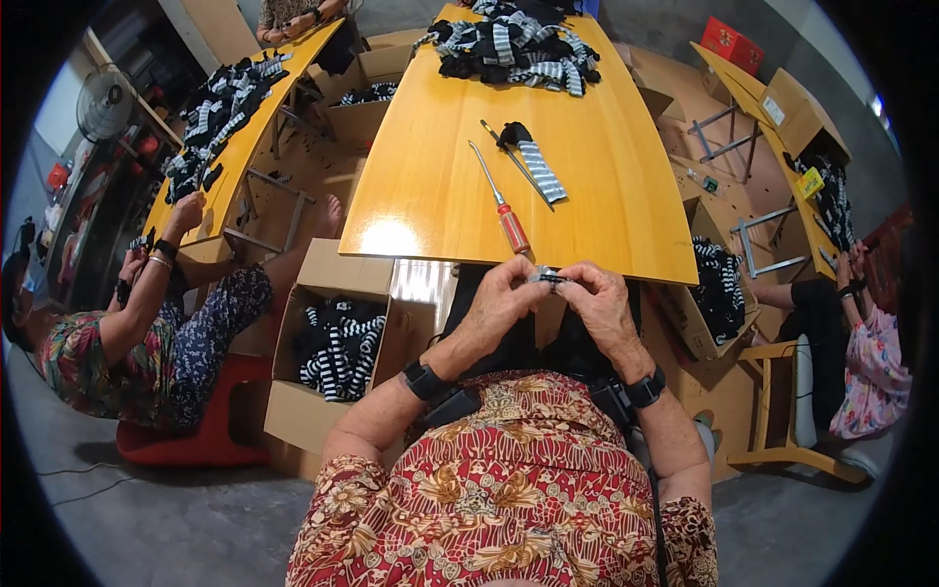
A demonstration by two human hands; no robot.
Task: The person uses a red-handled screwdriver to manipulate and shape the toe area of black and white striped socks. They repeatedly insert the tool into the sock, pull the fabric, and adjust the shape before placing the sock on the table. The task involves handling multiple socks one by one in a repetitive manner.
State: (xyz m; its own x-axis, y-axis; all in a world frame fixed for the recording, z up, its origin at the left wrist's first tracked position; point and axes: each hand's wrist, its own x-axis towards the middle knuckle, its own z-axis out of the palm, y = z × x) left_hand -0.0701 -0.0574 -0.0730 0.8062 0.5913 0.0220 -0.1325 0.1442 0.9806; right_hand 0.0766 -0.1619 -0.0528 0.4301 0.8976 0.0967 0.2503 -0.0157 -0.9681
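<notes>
Just off the near edge of the table, my left hand (499, 301) and my right hand (598, 305) pinch a small grey-and-black striped sock (551, 278) between their fingertips. Much of that sock is hidden by the fingers. Beyond my left hand lies a screwdriver (512, 228) with a red handle and a long shaft pointing away from me. Farther on the tabletop, a grey-and-white striped sock (540, 168) with a black end lies flat. A thin dark rod (518, 166) lies slantwise beside it, partly under its black end.
The yellow wooden table (430, 210) carries a heap of striped socks (514, 54) at its far end. Open cardboard boxes of socks stand left (337, 347) and right (719, 293). Co-workers sit at side tables left (186, 230) and right (827, 240); another is at the far left.
</notes>
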